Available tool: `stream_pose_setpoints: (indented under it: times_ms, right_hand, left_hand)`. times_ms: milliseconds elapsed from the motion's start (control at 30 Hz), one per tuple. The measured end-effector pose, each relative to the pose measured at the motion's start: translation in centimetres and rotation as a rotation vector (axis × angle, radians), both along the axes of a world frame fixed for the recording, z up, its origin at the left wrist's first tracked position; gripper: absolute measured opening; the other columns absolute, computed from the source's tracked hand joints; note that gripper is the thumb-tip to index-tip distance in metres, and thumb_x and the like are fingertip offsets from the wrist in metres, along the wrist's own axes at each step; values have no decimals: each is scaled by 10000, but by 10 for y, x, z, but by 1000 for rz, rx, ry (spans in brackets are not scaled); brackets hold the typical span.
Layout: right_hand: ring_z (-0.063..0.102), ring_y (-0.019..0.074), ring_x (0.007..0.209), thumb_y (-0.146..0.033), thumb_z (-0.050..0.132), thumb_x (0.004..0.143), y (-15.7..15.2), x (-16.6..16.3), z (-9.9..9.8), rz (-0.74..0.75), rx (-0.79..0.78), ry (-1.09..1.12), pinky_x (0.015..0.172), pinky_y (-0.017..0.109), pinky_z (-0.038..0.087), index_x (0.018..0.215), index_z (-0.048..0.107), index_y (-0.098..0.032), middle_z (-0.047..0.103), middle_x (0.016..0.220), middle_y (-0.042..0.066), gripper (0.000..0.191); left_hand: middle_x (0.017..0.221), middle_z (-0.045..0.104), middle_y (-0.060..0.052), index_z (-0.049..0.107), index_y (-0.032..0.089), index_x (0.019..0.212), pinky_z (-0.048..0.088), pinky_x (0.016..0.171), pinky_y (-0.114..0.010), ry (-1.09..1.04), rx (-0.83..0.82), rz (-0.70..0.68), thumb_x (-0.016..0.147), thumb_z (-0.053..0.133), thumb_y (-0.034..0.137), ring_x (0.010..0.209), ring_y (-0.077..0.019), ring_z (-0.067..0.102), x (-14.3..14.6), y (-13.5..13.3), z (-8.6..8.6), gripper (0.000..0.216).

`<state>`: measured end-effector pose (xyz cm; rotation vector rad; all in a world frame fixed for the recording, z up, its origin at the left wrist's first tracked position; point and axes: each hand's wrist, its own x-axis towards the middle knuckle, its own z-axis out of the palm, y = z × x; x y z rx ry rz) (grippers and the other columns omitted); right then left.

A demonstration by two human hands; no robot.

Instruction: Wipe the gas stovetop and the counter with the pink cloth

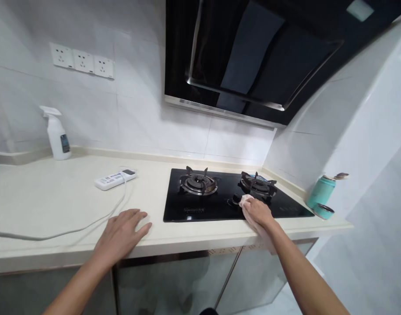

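Note:
My left hand (pixel 123 229) lies flat and open on the cream countertop (pixel 56 197), close to its front edge, just left of the black glass gas hob (pixel 220 205). My right hand (pixel 258 212) presses a pale cloth (pixel 245 200) onto the hob's front, beside a black control knob (pixel 235 199) and the right burner (pixel 258 183). Part of the cloth hangs down under my wrist. The left burner (pixel 198 181) stands untouched.
A white power strip (pixel 115 178) with a long cable lies on the counter left of the hob. A white spray bottle (pixel 58 133) stands by the wall. A teal cup (pixel 321 191) and its lid (pixel 323 211) sit at the right end. A black extractor hood (pixel 253 57) hangs overhead.

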<state>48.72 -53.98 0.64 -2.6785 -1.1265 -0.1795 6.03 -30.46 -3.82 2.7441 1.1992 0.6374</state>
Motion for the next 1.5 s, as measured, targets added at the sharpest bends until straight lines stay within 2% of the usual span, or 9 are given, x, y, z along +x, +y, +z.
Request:
stream_pose_setpoints:
  times_ms: [200, 333, 467, 567, 700, 833, 1067, 1300, 1500]
  right_hand:
    - [663, 225, 1228, -334, 388, 1026, -12, -32, -14, 150, 33, 47, 994, 287, 450, 1350, 697, -257, 693, 1406, 63, 455]
    - [642, 206, 1257, -343, 430, 1029, 13, -55, -17, 225, 59, 59, 1028, 269, 432, 1401, 666, -289, 654, 1427, 51, 444]
    - [675, 236, 1145, -369, 479, 1019, 50, -69, -13, 195, 66, 32, 978, 310, 454, 1443, 632, -299, 618, 1339, 93, 456]
    - [642, 271, 1167, -379, 498, 1016, 76, -66, -10, 136, 65, -13, 970, 338, 452, 1413, 650, -283, 567, 1326, 130, 436]
    - [548, 337, 1277, -340, 502, 1006, 105, -53, -10, 79, 32, -69, 1044, 405, 410, 1379, 660, -202, 531, 1434, 190, 428]
    - [546, 343, 1263, -311, 462, 1013, 128, -38, -10, 77, -15, -87, 1082, 443, 374, 1317, 661, -109, 617, 1370, 223, 416]
    - [577, 339, 1270, -375, 485, 1007, 138, -39, -6, 14, -19, -84, 1051, 419, 405, 1347, 599, -94, 609, 1363, 232, 456]
    - [658, 322, 1147, -370, 524, 994, 116, -93, -2, 109, 8, -95, 1000, 388, 444, 1358, 562, -105, 595, 1315, 219, 451]
    - [613, 267, 1152, -357, 581, 961, 111, -179, -4, 437, 109, -6, 994, 364, 444, 1326, 585, -218, 595, 1295, 110, 390]
  left_hand:
    - [1414, 664, -107, 670, 277, 1275, 419, 1105, -527, -29, 57, -5, 955, 416, 568, 1379, -322, 560, 1, 3, -6, 502]
    - [1415, 669, -104, 680, 271, 1262, 430, 1102, -522, -43, 82, -1, 957, 433, 533, 1378, -313, 569, 1, 1, -7, 472]
    - [1423, 670, -114, 681, 263, 1261, 425, 1105, -518, -50, 76, 1, 967, 438, 502, 1366, -303, 576, 0, -3, -5, 450]
    - [1419, 672, -120, 682, 266, 1255, 419, 1104, -514, -52, 65, -2, 975, 437, 503, 1363, -297, 576, -1, -5, -3, 441]
    - [1416, 679, -114, 679, 274, 1255, 417, 1108, -500, -48, 50, -7, 981, 434, 520, 1379, -292, 566, -2, -9, 0, 442]
    - [1408, 683, -105, 674, 266, 1259, 413, 1118, -494, -37, 38, 2, 976, 448, 515, 1384, -293, 564, -1, -11, 3, 440]
    - [1408, 682, -98, 656, 254, 1268, 392, 1124, -498, -74, -4, 6, 981, 465, 494, 1393, -291, 545, 1, -14, 5, 420]
    - [1388, 691, -110, 660, 248, 1268, 401, 1109, -500, -113, -11, 7, 969, 485, 489, 1369, -297, 559, 2, -17, 7, 422]
    - [1458, 650, -107, 681, 287, 1248, 412, 1125, -534, -85, -54, 20, 961, 427, 570, 1411, -319, 538, 1, -9, 7, 477]
